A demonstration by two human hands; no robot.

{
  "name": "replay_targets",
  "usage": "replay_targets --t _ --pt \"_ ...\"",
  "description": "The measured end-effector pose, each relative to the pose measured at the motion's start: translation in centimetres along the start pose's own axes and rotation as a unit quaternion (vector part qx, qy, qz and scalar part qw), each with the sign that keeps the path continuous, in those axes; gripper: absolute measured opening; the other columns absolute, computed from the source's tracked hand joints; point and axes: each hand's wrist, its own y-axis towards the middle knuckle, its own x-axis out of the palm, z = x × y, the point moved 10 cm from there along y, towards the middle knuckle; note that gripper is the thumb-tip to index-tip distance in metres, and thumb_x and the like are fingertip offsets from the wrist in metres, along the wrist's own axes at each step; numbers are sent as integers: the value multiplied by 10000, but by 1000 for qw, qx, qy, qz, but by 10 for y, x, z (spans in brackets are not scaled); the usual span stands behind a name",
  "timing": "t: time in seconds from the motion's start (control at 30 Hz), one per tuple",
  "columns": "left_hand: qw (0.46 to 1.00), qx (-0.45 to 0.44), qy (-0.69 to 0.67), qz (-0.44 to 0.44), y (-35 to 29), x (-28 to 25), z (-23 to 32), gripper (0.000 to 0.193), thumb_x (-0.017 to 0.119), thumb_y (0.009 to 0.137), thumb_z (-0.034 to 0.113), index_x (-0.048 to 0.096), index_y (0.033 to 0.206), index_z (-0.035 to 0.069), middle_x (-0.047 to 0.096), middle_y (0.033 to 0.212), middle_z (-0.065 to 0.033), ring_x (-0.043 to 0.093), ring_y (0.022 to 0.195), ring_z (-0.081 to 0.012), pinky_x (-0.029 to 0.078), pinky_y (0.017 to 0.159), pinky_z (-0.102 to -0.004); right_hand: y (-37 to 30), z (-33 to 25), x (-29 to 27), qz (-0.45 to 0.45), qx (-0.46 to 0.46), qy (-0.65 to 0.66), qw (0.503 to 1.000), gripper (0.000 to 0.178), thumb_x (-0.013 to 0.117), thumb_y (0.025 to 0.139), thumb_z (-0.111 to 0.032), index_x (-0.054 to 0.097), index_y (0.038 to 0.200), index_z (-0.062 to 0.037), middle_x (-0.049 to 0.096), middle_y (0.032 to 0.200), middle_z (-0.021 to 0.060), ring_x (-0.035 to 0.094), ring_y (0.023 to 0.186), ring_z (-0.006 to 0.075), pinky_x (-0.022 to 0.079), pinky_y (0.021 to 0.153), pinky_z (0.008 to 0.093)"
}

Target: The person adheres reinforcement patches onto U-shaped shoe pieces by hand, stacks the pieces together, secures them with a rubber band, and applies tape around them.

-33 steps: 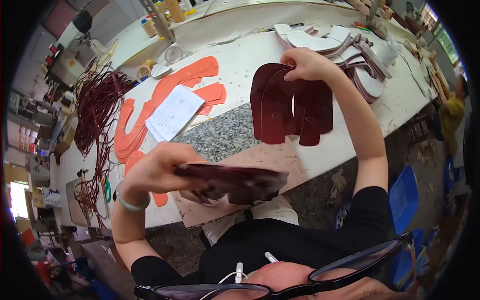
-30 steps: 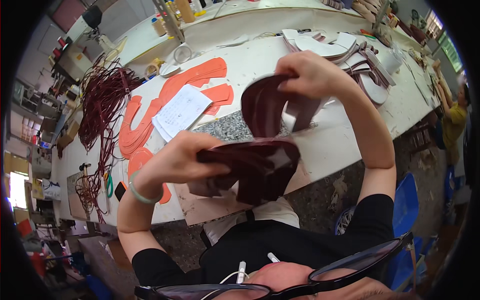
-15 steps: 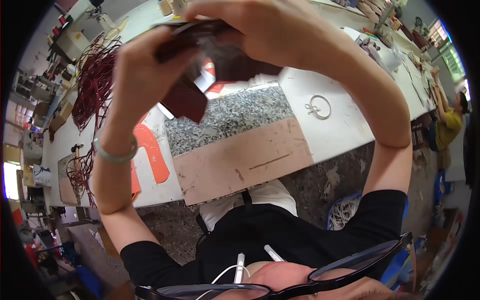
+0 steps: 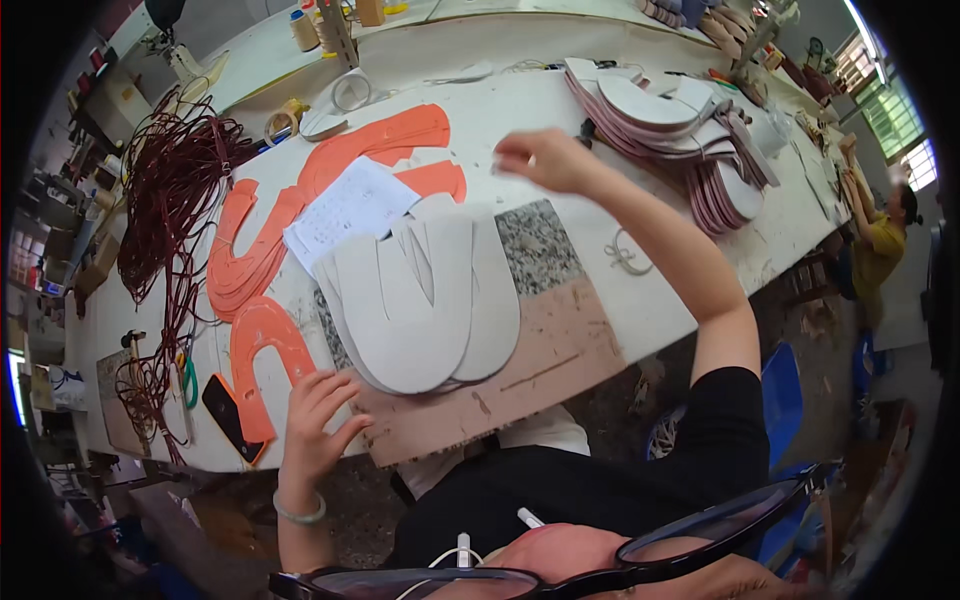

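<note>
Several pale U-shaped cut pieces (image 4: 405, 340) lie overlapping on a speckled stone slab (image 4: 540, 240) and the brown board (image 4: 540, 335) in front of it. Close by their lower left edge is my left hand (image 4: 325, 420), fingers spread, holding nothing. My right hand (image 4: 550, 160) is raised over the table beyond the slab, slightly blurred; its fingers stretch to the left with nothing visible in them. A sheet of paper with writing (image 4: 350, 205) touches the far left side of the pale pieces and lies partly over orange U-shaped pieces (image 4: 260, 260).
Stacked pale and pinkish cut pieces (image 4: 665, 120) sit at the back right. Tangled dark red cords (image 4: 175, 190) cover the left side. A phone (image 4: 232, 415), a tape roll (image 4: 285, 120) and a looped cord (image 4: 628, 252) lie about. Another person (image 4: 878, 245) works far right.
Both hands were together, raised with dark maroon pieces; now they are apart and without them. Pale U-shaped pieces now lie on the slab and board. My left hand has come down nearer me.
</note>
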Motion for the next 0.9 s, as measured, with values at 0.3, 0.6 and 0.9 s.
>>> replay_targets --t 0.3,0.6,0.9 --pt "985 -73 -56 144 21 -50 -50 216 727 780 -4 683 990 -28 690 963 -150 634 918 -293 497 808 -362 220 113 30 163 64 -115 978 323 564 856 -147 635 1168 -99 641 1208 132 576 1157 294 465 954 395" --pt "889 -180 -386 169 69 -20 -97 253 597 933 37 597 1164 -67 672 1024 -133 659 911 -196 536 807 -308 228 104 13 245 -11 -206 947 349 480 865 18 610 1179 -63 669 1108 140 607 1099 294 445 967 422" --pt "624 -205 -750 -70 183 95 5 502 381 1047 294 364 1423 -39 530 1342 -153 556 1212 -261 469 1001 -392 -73 -125 -15 260 -398 -108 873 282 610 806 20 642 1085 2 673 1109 119 636 1079 303 507 932 417"
